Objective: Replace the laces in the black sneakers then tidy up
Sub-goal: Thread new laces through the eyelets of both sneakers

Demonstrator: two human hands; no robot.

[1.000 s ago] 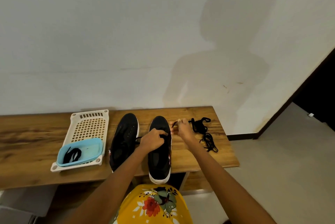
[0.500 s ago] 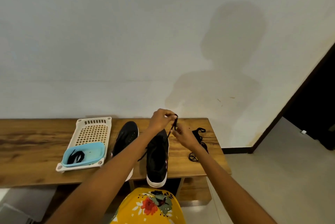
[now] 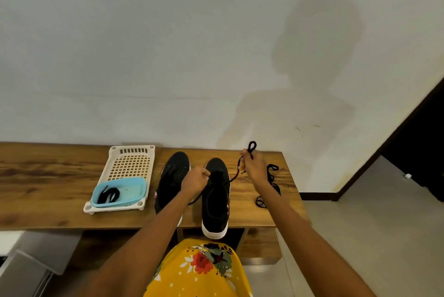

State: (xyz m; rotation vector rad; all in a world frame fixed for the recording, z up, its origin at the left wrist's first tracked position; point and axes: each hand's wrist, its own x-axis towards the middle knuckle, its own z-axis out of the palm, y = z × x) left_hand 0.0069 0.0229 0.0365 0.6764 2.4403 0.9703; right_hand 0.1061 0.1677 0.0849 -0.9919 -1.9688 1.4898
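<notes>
Mid-task, lacing or unlacing of the right-hand sneaker [image 3: 215, 197] was in progress — which of the two could not be told from this one view. Both black sneakers sat side by side on the wooden bench [image 3: 48, 176], toes toward the wall; the left-hand sneaker [image 3: 171, 177] lay untouched just beside the white basket [image 3: 131, 164]. The left hand [image 3: 195, 181] rested on the tongue area of the right-hand sneaker, fingers curled, apparently pinching at the eyelets, though the exact grip was too small to read. The right hand [image 3: 253, 167] was raised above the bench, fingers closed round a dark lace [image 3: 251, 149], its looped end sticking up out of the fist and the strand running down to the shoe. A loose bundle of black lace [image 3: 271, 181] lay on the bench near the right wrist, partly hidden by the arm. One more black lace [image 3: 108, 195] sat in the blue tray [image 3: 140, 188] inside the basket. Judgement: at best one shoe partway done, the other not visibly started, and tidy-up — loose laces off the bench, shoes put away — all still ahead.
</notes>
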